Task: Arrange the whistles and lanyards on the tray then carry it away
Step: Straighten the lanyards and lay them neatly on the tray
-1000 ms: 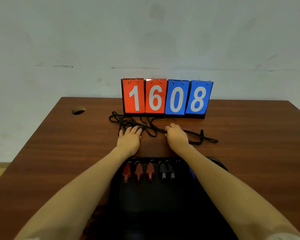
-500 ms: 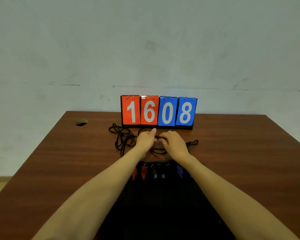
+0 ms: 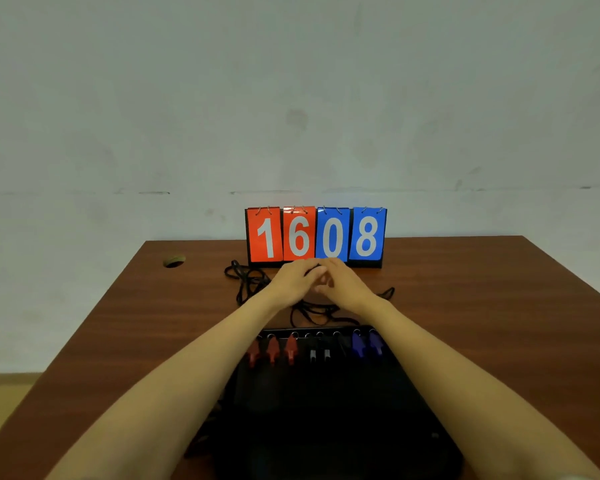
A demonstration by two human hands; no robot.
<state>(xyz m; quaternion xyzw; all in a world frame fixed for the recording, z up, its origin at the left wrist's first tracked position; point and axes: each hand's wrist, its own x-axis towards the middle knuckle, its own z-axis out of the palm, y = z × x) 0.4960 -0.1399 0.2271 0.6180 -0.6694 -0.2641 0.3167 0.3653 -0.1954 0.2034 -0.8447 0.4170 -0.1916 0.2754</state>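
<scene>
Both arms reach forward over a brown wooden surface [image 3: 482,306], and the left hand [image 3: 297,284] and right hand [image 3: 347,287] meet just in front of a flip scoreboard [image 3: 316,235] that stands at the middle of the far edge and reads 1608, two red cards then two blue. The fingertips of the two hands touch or overlap. A dark bit shows between them, but I cannot tell whether either hand is grasping a cord or only resting on it. The black lanyards [image 3: 248,284] lie loose on the surface between the scoreboard and the tray: a tangle to the left of the left hand, loops under the wrists just beyond the tray's far rim, and one end showing past the right wrist. The black tray [image 3: 326,410] sits at the middle of the near edge, between the forearms. Along its far rim runs a row of three red whistles [image 3: 272,349] on the left, black whistles [image 3: 312,355] in the middle and two blue whistles [image 3: 359,344] on the right. A round hole [image 3: 174,260] is cut near the far left corner.
</scene>
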